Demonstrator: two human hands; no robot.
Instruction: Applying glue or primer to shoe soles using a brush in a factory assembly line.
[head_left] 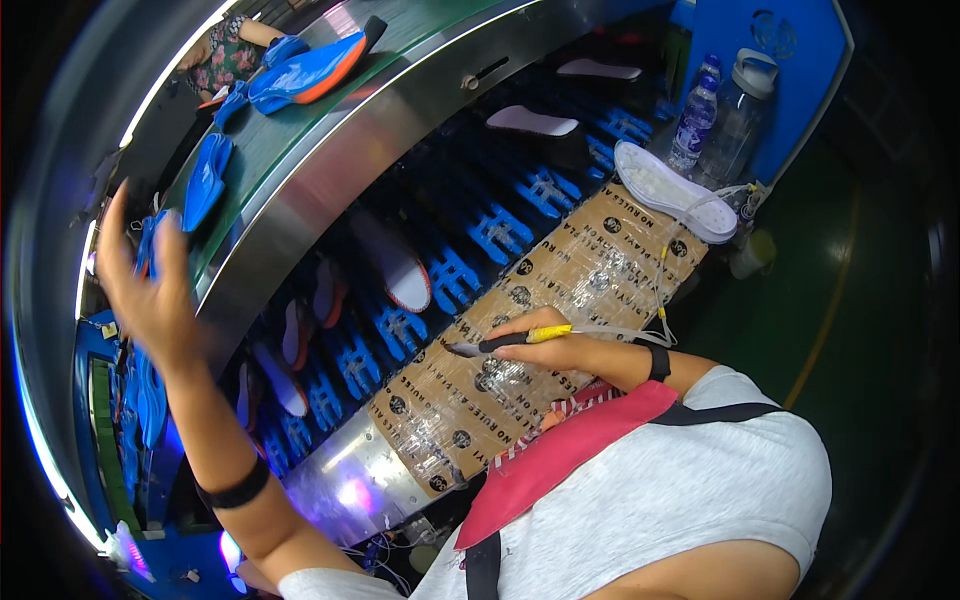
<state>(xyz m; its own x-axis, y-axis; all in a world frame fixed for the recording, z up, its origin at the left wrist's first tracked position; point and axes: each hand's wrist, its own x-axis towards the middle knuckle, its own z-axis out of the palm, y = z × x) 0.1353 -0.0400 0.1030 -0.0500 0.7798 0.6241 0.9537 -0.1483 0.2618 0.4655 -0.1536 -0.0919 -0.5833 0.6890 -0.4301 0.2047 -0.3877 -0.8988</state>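
Note:
My left hand [155,290] is raised at the left, by the edge of the upper green conveyor belt [270,135]. Its fingers are spread, slightly blurred, with nothing visible between them. Close to it on the belt lies a blue shoe upper [207,182]; another blue upper with an orange edge [310,78] lies farther along. My right hand [548,350] grips a glue brush [508,341] with a black and yellow handle and a thin tube trailing from it. The dark bristles are over the cardboard-covered ledge [430,395], apart from any shoe part.
Below the belt runs a rack of blue holders [500,235] carrying several pale soles [408,285]. A white sole [675,190] lies at the ledge's right end, beside a plastic bottle [692,125] and a clear jug [738,120]. Another person [225,60] stands across the belt.

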